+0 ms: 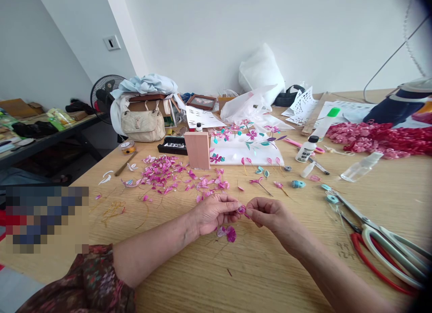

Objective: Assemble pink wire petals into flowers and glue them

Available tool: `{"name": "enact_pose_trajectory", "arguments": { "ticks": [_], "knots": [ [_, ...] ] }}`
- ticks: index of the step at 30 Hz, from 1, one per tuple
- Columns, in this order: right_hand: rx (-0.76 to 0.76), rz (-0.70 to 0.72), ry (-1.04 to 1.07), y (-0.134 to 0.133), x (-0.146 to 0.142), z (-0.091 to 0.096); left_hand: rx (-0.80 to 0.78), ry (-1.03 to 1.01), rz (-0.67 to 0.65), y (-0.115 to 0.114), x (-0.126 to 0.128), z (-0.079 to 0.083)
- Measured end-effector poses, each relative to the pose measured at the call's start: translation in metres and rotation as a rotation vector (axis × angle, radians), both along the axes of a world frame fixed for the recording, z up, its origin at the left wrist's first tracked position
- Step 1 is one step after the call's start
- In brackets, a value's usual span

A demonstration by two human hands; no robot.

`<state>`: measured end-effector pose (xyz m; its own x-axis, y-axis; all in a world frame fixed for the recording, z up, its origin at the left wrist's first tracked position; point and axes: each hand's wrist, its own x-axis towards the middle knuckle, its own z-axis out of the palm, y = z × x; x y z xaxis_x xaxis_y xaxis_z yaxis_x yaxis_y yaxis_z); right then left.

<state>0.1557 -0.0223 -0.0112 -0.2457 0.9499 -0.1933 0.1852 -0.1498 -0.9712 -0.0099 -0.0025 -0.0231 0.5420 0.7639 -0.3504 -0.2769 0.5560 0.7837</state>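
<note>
From my head view, my forearms slant inward over the wooden table [263, 277], my left hand [213, 214] and right hand [272, 215] fingertip-pinching a small magenta petal piece [241, 209] between them, a petal pile [162, 173] beyond, an upright wooden block [197, 151] partly hiding a black tray [164, 147], scissors [370, 223] rightward.

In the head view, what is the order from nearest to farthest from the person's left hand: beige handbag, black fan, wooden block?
From the left hand:
1. Wooden block, standing upright on the table, beyond the hand.
2. Beige handbag, farther back and more to the left.
3. Black fan, behind the handbag and to its left.
</note>
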Motion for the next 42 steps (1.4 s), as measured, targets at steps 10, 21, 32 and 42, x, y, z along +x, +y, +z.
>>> {"name": "enact_pose_trajectory", "arguments": {
  "ticks": [10,21,32,42],
  "knots": [
    [-0.004,-0.054,-0.005,0.0011,0.0025,0.0025,-0.008,-0.056,-0.009,0.0004,-0.0017,0.0014],
    [-0.016,-0.053,0.002,-0.0004,0.0016,0.0021,0.08,-0.005,0.051,-0.0009,0.001,-0.0074],
    [-0.035,-0.053,0.085,0.001,0.0043,0.0025,0.136,-0.058,0.044,0.0015,-0.0018,-0.0016],
    [-0.03,-0.042,0.017,0.0001,0.0012,0.0009,0.198,0.011,0.04,-0.0018,0.0024,-0.0018]
  ]
}}
